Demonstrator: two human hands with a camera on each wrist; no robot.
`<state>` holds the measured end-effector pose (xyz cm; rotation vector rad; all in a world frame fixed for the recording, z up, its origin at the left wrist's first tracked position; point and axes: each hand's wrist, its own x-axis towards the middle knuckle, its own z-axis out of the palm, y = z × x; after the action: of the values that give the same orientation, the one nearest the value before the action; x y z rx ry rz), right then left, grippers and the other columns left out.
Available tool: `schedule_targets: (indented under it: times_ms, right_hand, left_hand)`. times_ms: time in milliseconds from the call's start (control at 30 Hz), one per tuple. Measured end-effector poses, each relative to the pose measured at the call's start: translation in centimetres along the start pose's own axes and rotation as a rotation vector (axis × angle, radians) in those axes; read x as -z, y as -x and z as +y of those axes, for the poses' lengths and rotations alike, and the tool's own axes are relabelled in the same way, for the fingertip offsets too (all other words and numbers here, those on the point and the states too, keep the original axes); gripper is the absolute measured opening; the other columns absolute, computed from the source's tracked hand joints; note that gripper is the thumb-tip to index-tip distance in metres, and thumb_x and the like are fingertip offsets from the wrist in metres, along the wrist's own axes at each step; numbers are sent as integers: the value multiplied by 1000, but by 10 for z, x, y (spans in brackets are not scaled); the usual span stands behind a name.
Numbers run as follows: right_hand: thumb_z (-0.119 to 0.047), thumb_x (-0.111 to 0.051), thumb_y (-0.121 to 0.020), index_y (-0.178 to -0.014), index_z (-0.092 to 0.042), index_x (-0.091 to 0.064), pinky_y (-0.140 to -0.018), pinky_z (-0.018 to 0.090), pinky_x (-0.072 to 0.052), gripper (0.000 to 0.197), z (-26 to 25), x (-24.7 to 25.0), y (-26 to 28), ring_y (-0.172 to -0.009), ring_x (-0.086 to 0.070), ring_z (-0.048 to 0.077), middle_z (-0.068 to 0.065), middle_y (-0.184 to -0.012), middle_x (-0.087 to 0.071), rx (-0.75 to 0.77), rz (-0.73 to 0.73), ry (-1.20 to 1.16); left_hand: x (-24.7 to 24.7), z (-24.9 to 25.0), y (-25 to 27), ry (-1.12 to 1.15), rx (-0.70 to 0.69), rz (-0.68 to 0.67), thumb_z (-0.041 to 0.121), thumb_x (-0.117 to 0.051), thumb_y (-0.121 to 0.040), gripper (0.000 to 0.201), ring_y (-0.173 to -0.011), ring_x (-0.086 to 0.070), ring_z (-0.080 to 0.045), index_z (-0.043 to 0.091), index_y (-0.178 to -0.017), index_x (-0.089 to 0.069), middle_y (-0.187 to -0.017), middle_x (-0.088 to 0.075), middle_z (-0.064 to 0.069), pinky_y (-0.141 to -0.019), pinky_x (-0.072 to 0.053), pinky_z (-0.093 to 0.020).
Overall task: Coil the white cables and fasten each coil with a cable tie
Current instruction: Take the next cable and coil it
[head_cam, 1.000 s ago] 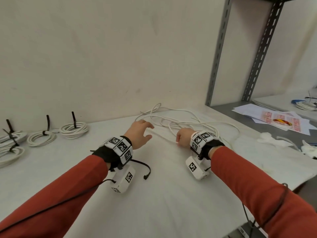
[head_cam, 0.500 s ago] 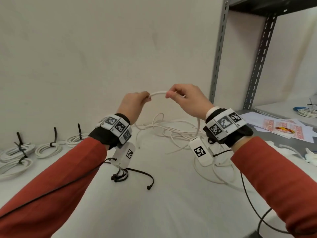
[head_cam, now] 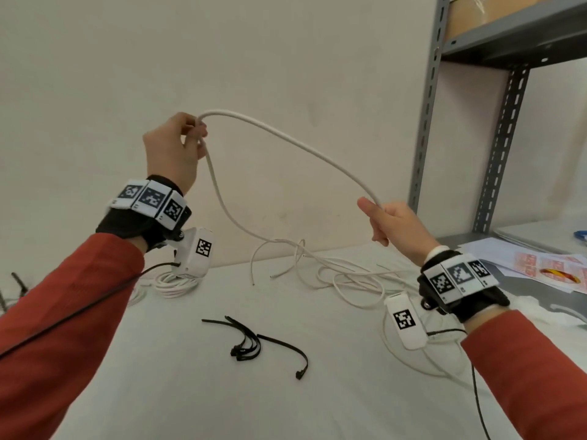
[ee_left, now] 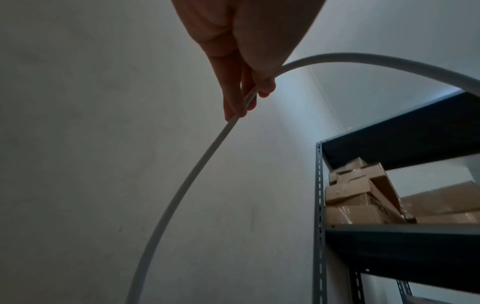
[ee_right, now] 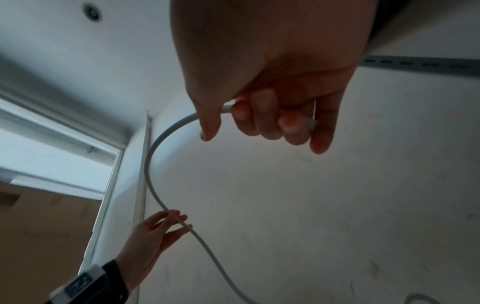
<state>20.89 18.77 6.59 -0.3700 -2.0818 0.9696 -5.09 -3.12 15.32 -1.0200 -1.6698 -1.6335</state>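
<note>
Stretching a length of white cable (head_cam: 286,138) between both hands, mid-frame in the head view, well above the table (head_cam: 317,392). Left hand (head_cam: 173,147), upper left of centre, pinches the cable between thumb and fingertips; the cable bends over the top of the grip and drops toward the table. Right hand (head_cam: 394,223), right of centre and lower, has its fingers curled round the cable end, and the cut tip pokes out past the fingers in the right wrist view.

From the left hand the cable hangs down into a loose tangle (head_cam: 343,274) of white cable on the table at centre right, several loops crossing each other. Black cable ties (head_cam: 251,341) lie in a small bunch lower centre, apart from the tangle. One finished coil (head_cam: 174,282) sits on the table behind the left wrist camera; its tie isn't visible from here. Metal shelving (head_cam: 508,90) stands at the right edge, papers (head_cam: 540,265) on its lower shelf.

Step looks like the start of the first loop on a fresh cable; nothing coiled on this one yet.

Risks:
- Crossed loops in the tangle may snag or knot as the cable is drawn up, dragging the whole pile.
- Left-hand pinch is light, so the springy cable could slip out and the loop would open.
- Stiff cable may twist, giving uneven loops that are hard to tie.
- Dragged slack could sweep the ties away.
</note>
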Motion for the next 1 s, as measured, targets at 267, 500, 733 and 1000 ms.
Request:
schedule_targets:
  times_ms: [267, 500, 733, 1000]
  right_hand:
    - [-30, -55, -94, -82, -18, -65, -68, 32, -47, 20, 20, -93, -11, -67, -57, 15, -3, -71, -59, -130, -43, -39]
    - [-29, -65, -88, -146, -27, -32, -111, 36, -28, 66, 51, -191, -23, -135, -31, 28, 8, -145, -30, -99, -421, 459]
    - [-18, -52, -96, -99, -11, -68, -83, 38, -46, 18, 76, -200, -35, -104, -56, 32, 12, -108, -61, 36, -231, 574]
    - [-18, -54, -96, -94, -6, -65, -72, 36, -44, 16, 41, -133, -70, -78, -62, 33, 16, -85, -69, 137, 122, 319]
  left_hand:
    - [-7, 33, 32, 138, 81, -172, 9, -56, -94, 7, -74, -68, -25, 6, -90, -62, -84, -67, -13, -64, -60, -30]
    - [7, 41, 31, 102, 109, -102, 11, -57, -93, 7, -66, -68, -22, 7, -90, -63, -82, -68, -12, -61, -59, -28]
    - [65, -4, 24, 204, 371, 69, 6, -56, -93, 13, -61, -68, -22, 6, -80, -59, -78, -67, -13, -61, -58, -27]
    - [104, -71, 86, 222, 603, 73, 4, -52, -93, 12, -62, -70, -24, 2, -82, -56, -89, -67, -18, -61, -58, -22]
